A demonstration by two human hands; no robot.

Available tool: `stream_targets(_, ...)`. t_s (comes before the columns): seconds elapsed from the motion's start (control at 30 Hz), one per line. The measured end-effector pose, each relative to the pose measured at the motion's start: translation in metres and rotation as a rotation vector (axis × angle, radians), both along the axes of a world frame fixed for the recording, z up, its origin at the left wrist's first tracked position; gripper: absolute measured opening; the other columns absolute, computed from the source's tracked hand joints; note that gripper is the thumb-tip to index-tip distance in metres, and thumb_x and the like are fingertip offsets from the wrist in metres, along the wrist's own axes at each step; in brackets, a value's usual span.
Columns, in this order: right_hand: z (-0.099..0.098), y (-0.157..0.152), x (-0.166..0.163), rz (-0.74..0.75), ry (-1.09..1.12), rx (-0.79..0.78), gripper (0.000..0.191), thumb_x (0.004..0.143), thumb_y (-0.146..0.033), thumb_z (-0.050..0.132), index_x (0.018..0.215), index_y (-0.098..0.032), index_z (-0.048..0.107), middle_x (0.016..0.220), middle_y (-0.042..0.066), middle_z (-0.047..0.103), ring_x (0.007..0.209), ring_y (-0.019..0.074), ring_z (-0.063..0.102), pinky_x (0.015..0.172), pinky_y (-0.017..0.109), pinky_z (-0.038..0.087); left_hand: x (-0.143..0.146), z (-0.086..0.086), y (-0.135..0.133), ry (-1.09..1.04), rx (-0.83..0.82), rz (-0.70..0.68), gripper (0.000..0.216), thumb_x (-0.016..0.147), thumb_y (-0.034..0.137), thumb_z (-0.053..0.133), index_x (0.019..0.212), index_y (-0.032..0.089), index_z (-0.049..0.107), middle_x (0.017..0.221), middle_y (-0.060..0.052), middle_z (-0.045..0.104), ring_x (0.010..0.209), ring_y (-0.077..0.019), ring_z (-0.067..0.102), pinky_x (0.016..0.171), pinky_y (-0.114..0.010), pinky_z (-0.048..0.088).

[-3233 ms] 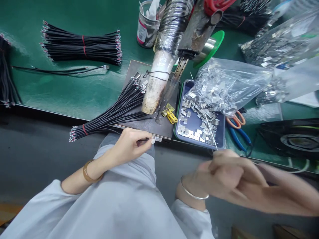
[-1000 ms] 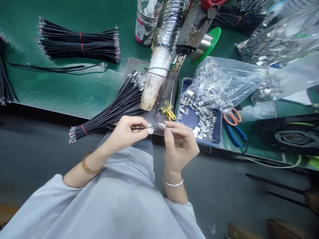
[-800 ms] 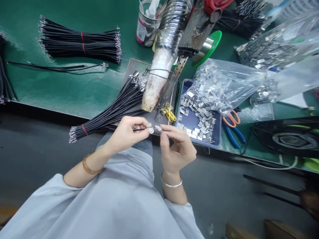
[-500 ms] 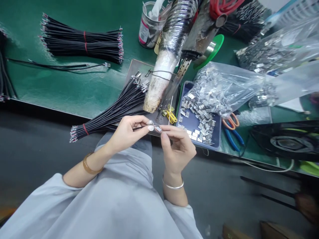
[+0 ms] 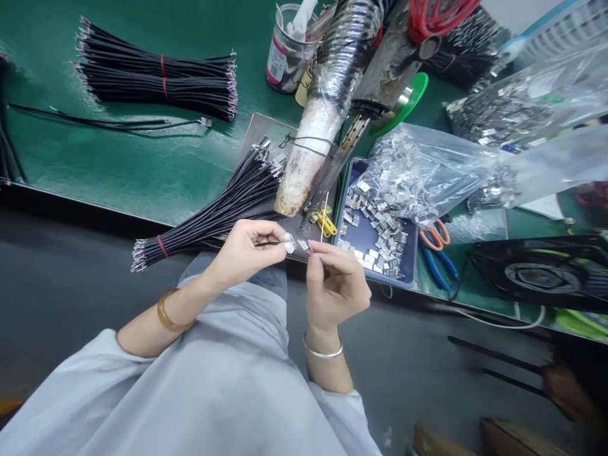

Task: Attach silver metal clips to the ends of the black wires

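My left hand [image 5: 244,250] pinches the end of a thin black wire [image 5: 272,242] just in front of the bench edge. My right hand [image 5: 335,282] is closed in a pinch on a small metal terminal [image 5: 304,244] and also holds a thin strand of solder wire [image 5: 324,215] that sticks upward. The terminal touches the tip of the black wire between the two hands. A bundle of black wires [image 5: 213,215] tied with a red band lies fanned out just left of and above my left hand.
A blue tray [image 5: 375,231] of metal terminals sits right of my hands, under a clear bag [image 5: 427,171] of more. A wrapped tool on a stand [image 5: 327,107] hangs over a grey plate [image 5: 259,136]. Another wire bundle [image 5: 156,79], a jar [image 5: 287,47], blue pliers [image 5: 439,259] and a fan [image 5: 536,272] lie around.
My right hand came back from the right side to the front of the bench with a terminal and solder strand, and brought the terminal against the wire tip in my left hand.
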State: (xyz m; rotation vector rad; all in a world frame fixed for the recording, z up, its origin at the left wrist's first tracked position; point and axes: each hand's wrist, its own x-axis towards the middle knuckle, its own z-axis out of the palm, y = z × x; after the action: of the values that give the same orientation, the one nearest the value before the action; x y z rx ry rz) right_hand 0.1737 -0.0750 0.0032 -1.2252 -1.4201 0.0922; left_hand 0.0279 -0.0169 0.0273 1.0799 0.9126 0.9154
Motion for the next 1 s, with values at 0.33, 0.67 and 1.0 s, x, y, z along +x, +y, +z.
stream_targets(0.33, -0.002, 0.002, 0.002, 0.011, -0.158, 0.006, 0.013, 0.093, -0.014, 0.071, 0.096, -0.026, 0.067, 0.102, 0.004, 0.083, 0.09, 0.0192, 0.081, 0.078, 0.033, 0.067, -0.003, 0.003, 0.004, -0.002, 0.001, -0.008, 0.013, 0.07, 0.024, 0.076, 0.063, 0.014, 0.074, 0.064, -0.001, 0.07, 0.063, -0.0116, 0.059, 0.063, -0.021, 0.051)
stream_targets(0.67, -0.006, 0.005, 0.005, 0.0, -0.021, 0.041, 0.01, 0.094, -0.016, 0.069, 0.094, -0.025, 0.066, 0.101, 0.003, 0.082, 0.087, 0.0208, 0.081, 0.071, 0.035, 0.068, -0.001, 0.001, 0.004, 0.037, -0.022, -0.019, 0.017, 0.07, 0.029, 0.077, 0.067, 0.013, 0.074, 0.064, -0.001, 0.065, 0.061, -0.011, 0.055, 0.059, -0.021, 0.047)
stream_targets(1.0, 0.005, 0.004, 0.009, 0.154, 0.225, -0.205, 0.008, 0.095, -0.02, 0.071, 0.088, -0.024, 0.069, 0.093, 0.001, 0.08, 0.081, 0.016, 0.079, 0.07, 0.029, 0.065, -0.009, 0.0, 0.008, 0.04, 0.074, -0.176, 0.019, 0.074, 0.028, 0.08, 0.066, 0.013, 0.073, 0.065, -0.002, 0.066, 0.061, -0.0105, 0.054, 0.06, -0.021, 0.047)
